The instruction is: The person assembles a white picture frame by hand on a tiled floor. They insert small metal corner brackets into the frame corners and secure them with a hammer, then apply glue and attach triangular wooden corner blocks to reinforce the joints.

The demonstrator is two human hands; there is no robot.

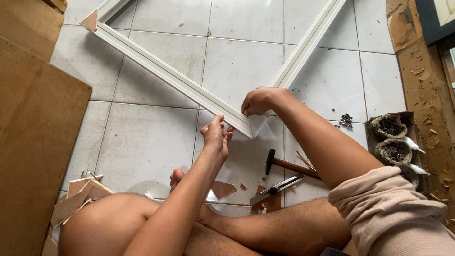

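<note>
White frame point(189, 90) corner hidden under right hand point(258, 100); left hand point(215, 135) alongside.

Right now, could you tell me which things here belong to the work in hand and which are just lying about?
In hand:
- white frame, corner joint
- left hand and right hand pressing that corner

Lying about:
- hammer
- utility knife
- wood scraps
- brown boards
</note>
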